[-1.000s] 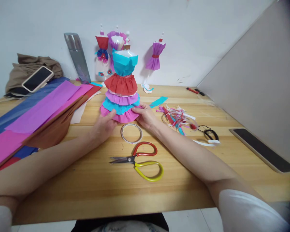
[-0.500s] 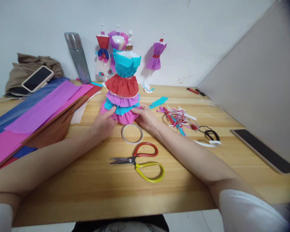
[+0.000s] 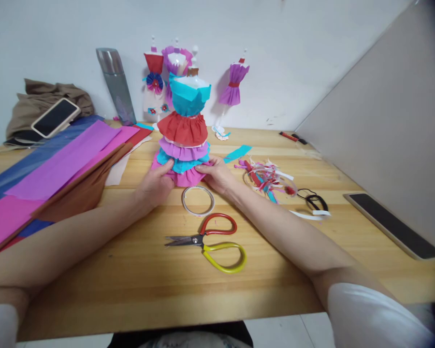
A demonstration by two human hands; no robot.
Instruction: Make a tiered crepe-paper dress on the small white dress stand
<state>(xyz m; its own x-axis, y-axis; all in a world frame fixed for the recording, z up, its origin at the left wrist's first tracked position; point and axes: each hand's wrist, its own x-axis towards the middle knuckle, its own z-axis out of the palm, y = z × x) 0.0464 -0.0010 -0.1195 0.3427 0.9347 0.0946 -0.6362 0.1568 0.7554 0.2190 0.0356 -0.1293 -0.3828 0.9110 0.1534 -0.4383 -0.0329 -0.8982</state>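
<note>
A small mannequin in a tiered paper dress stands upright on the wooden table, with a blue top over red, purple, blue and pink ruffles. My left hand grips the lower ruffles on the left, thumb on the front. On the right side my right hand pinches the same lower layers. Just in front of the dress lies a roll of tape. Nearer to me are scissors with one red and one yellow handle, blades slightly apart, touched by neither hand.
Coloured paper sheets, a phone and a bottle are on the left. Smaller dressed mannequins stand behind. Paper scraps, a black band and a dark flat device lie to the right.
</note>
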